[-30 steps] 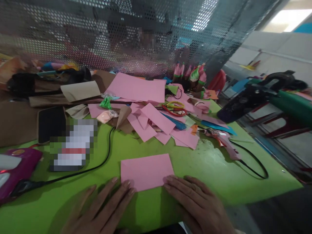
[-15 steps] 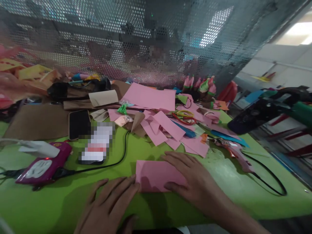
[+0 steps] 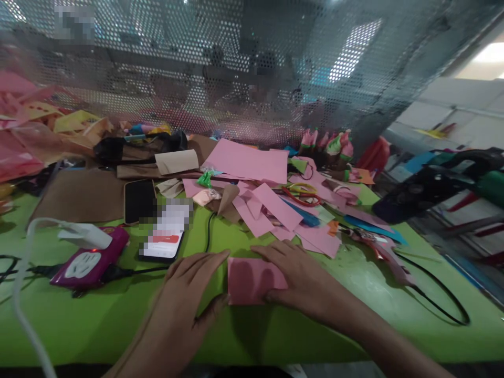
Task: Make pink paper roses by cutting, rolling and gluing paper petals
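A small rectangular piece of pink paper [image 3: 252,281] lies flat on the green table in front of me. Beside its left edge is my left hand [image 3: 187,294], fingers stretched and thumb apart, with the tips at the paper's two left corners. Whether they touch it I cannot tell for sure. My right hand [image 3: 301,275] rests over the right end with its fingers and thumb spread, hiding that end of the paper. Just beyond lie several loose pink paper strips [image 3: 277,205] and a pair of scissors [image 3: 301,194] with red and yellow handles.
A pink glue gun [image 3: 384,249] with a black cord lies to the right. On the left are a purple power strip [image 3: 90,257], a lit phone [image 3: 167,231] and a dark phone [image 3: 139,201]. Larger pink sheets [image 3: 248,160] lie before a perforated metal panel [image 3: 236,68].
The visible part of the pink paper is shorter now. My left hand has turned, its thumb moving up to the paper's lower left corner. My right hand has shifted slightly left.
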`<state>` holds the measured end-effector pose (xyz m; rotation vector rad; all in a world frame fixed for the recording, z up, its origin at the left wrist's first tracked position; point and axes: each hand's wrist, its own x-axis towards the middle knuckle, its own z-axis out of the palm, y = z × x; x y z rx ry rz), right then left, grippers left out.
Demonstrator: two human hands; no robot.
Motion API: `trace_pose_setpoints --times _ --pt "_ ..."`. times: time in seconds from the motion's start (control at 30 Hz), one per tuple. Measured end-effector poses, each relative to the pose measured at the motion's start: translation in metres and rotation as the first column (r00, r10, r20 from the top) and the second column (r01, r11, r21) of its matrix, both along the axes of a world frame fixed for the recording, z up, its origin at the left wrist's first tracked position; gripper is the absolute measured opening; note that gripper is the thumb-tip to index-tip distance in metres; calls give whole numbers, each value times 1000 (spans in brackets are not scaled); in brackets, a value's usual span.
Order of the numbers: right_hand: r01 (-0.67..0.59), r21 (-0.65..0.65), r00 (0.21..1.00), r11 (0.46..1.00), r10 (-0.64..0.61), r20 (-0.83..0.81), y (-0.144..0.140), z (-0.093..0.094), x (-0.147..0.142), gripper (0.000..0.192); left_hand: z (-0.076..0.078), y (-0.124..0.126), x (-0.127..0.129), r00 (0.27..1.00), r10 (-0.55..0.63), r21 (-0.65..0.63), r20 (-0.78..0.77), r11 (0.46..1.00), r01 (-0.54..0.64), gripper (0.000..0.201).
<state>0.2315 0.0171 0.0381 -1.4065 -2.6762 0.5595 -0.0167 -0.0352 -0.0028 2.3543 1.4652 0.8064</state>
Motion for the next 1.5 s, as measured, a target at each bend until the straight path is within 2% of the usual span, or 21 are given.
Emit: trace_pose_setpoints --times 0.2,0.33,0.37,0.47,0.53,0.63,0.77,0.87,0.93,1.0,1.13,1.5 --pt "-26 -68 998 997 22 -62 8 5 2 67 3 14 4 1000 -29 -38 -2 999 29 50" --pt "6 -95 989 995 -20 -144 10 7 3 64 6 19 6 999 -53 -150 9 987 54 59" --pt "33 -91 985 995 -48 -165 10 8 2 57 6 20 7 998 -59 -181 16 982 61 64" --pt "93 -87 964 992 -111 -242 9 9 1 20 6 22 9 996 -70 -233 53 969 81 78" --pt "95 -83 944 992 -116 -308 9 13 1 9 8 22 10 991 -79 -241 104 965 102 83" --pt "51 -18 913 999 -54 -405 9 22 2 9 16 22 12 962 -92 -295 258 941 169 87" --pt "-46 133 883 990 103 -459 9 34 2 6 26 20 20 880 -48 -421 472 865 273 67" --pt "-27 316 898 948 162 -409 7 36 -1 4 27 21 30 863 72 -465 500 863 197 58" --pt "2 430 911 903 176 -374 5 33 -4 8 24 21 37 846 143 -463 514 876 133 63" --pt "18 492 915 871 184 -360 2 29 -6 11 21 21 44 822 184 -455 538 885 100 71" --pt "15 495 908 869 196 -370 0 24 -12 13 16 19 52 804 212 -471 556 877 95 80" --pt "-40 412 888 910 221 -403 0 22 -22 8 22 17 58 869 193 -459 455 887 44 88"
